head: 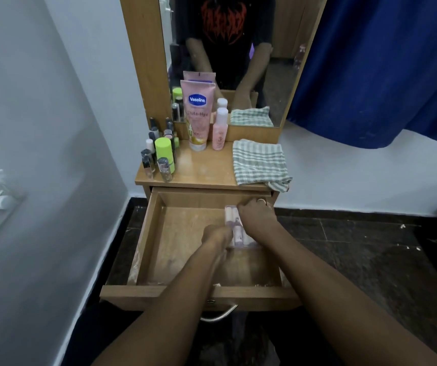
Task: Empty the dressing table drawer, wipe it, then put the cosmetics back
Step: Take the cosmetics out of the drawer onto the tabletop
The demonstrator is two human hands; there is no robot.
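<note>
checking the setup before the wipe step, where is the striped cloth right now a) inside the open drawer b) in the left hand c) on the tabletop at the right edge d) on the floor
c, the folded green-and-white striped cloth lies on the tabletop at its right edge, above the open drawer, one corner drooping over the front; neither hand touches it.

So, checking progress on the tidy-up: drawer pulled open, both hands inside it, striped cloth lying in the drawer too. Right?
Not quite. The head view shows the striped cloth folded on the dressing table top, not in the drawer. The drawer is open, with left hand and right hand inside.
</note>
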